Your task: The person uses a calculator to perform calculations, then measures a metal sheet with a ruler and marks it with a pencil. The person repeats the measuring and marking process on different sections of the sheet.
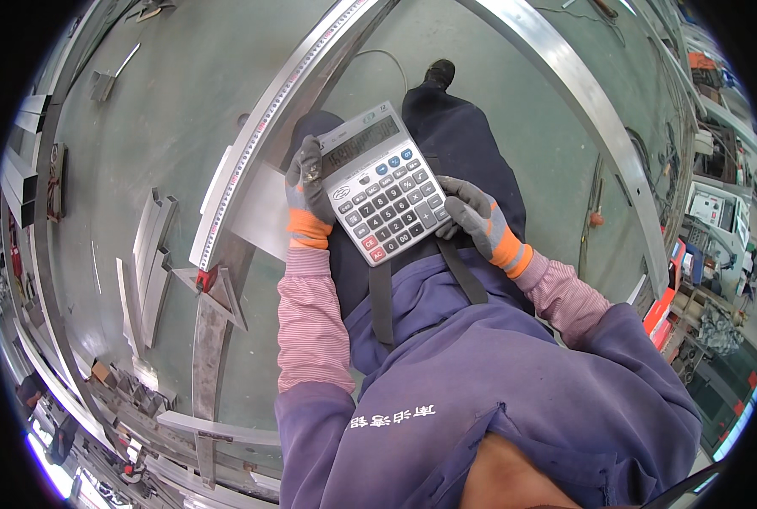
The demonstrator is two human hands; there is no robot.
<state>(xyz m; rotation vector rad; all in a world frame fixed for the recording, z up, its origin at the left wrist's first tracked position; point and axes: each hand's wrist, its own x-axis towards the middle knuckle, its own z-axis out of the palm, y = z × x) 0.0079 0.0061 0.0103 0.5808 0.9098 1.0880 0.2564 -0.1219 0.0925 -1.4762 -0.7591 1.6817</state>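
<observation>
Grey-green concrete-like workshop floor [170, 106], head view. Silver-grey rectangular plastic calculator [401, 197] between hands, long axis upper-left to lower-right. Grey-and-orange gloved left hand [310, 191] grips left edge; matching right hand [478, 219] at right edge, nearer plus key, grip can't tell. Underside hidden; display hard to read.

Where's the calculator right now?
In the head view, the calculator is just above the picture's centre, with the gloved left hand gripping its left side and the gloved right hand at its right edge.
</observation>
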